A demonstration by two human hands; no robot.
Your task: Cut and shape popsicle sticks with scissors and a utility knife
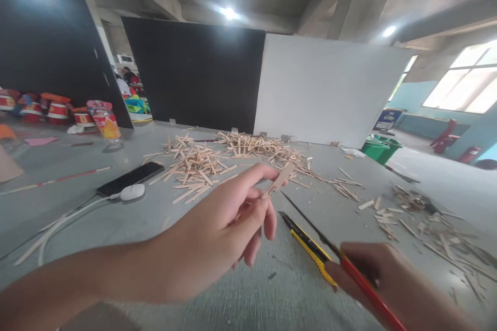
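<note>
A: Item one, nearest the camera?

B: Right hand (373,274), low at the right edge, fingers closed round a red-handled utility knife (365,282). Its thin dark blade (306,220) points up and left over the table. The handle's rear end is cut off by the bottom of the frame.

A: And just beside it?

B: A yellow and black utility knife (306,244), lying on the grey table top (128,222); its near end is hidden behind the right hand.

A: Item three?

B: Left hand (221,232), mid-frame, held above the table. Thumb and fingertips pinch the lower end of a pale flat wooden craft stick (280,178), which tilts up to the right — the held end is covered by the fingers. The stick's tip sits just above the dark blade; whether they touch cannot be told.

A: Further back?

B: Left: a black phone (130,178) lying flat, a white oval charger puck (132,192) touching its near edge, a white cable (62,220) trailing off. Centre: a heap of pale wooden sticks (229,158). Right: scattered wood offcuts (423,222), blurred.

A: Farthest?

B: A clear plastic bottle with a colourful label (105,123), red and white drum-shaped objects (46,108) too small to identify, a black panel (194,72) and a white panel (322,88) — both standing at the table's far edge.
</note>
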